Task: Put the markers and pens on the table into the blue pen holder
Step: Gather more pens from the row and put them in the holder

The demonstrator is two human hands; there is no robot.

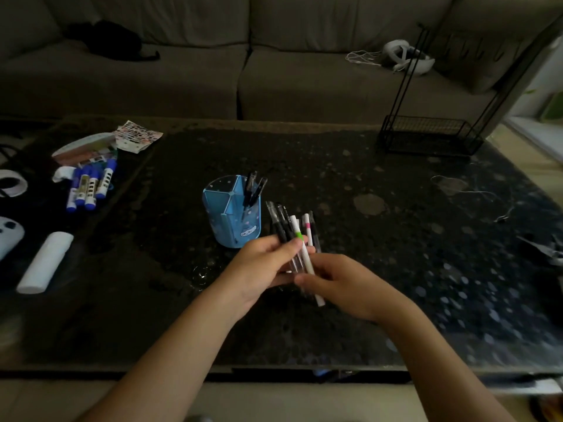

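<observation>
The blue pen holder point(231, 217) stands upright near the middle of the dark table point(396, 239), with two black pens point(254, 188) sticking out of its right compartment. Just right of it, both hands hold a fanned bunch of pens point(294, 231), black ones and white ones with green and pink bands. My left hand point(265, 263) pinches the bunch around its middle. My right hand point(338, 281) grips the lower ends. Several blue-capped markers point(91, 184) lie together at the table's far left.
A white cylinder point(45, 263) and a white controller point(9, 236) lie at the left edge. Packets and a sticker sheet point(137, 135) sit behind the markers. A black wire rack point(429, 135) stands at the back right. A sofa runs behind the table.
</observation>
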